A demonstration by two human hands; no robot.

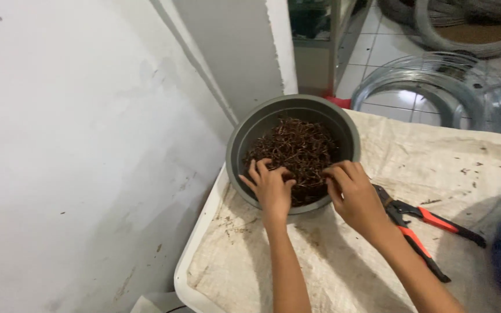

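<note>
In grey bowl (brown twigs): hands.

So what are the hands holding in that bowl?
Both the left hand and the right hand dig their fingers into the brown rusty bits in the grey bowl; whether any are pinched cannot be told.

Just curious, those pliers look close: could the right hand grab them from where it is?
Probably yes. The right hand is in the grey bowl, and the pliers lie uncovered on the cloth just beside its wrist, with nothing between.
</note>
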